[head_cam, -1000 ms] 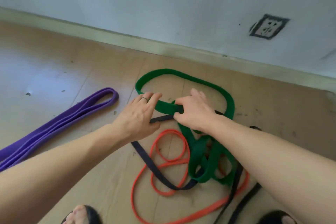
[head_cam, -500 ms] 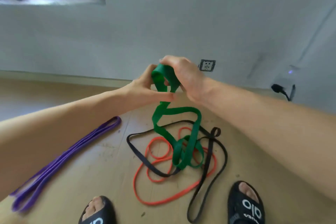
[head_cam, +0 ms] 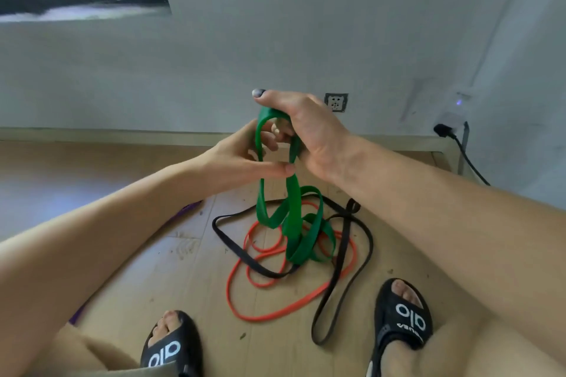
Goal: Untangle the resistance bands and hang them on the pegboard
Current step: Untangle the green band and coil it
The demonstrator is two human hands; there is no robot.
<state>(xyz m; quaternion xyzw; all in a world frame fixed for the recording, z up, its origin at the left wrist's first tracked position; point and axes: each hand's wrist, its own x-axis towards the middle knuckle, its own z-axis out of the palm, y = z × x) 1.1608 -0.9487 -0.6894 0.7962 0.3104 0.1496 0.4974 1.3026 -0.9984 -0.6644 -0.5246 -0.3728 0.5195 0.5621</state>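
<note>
Up above the floor, the right hand (head_cam: 309,128) grips the top of the green band (head_cam: 291,217), while the left hand (head_cam: 245,159) pinches a strand just below; its lower loops hang onto the orange band (head_cam: 269,315) and black band (head_cam: 346,272).

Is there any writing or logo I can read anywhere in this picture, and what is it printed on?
"alo" in white, seen upside down: strap of the right slipper.
"alo" in white, same logo, partly cut off: strap of the left slipper.
Smaller white line under the logo on the right slipper: too blurred to read.
Wall socket and the green resistance band: no legible text.
</note>
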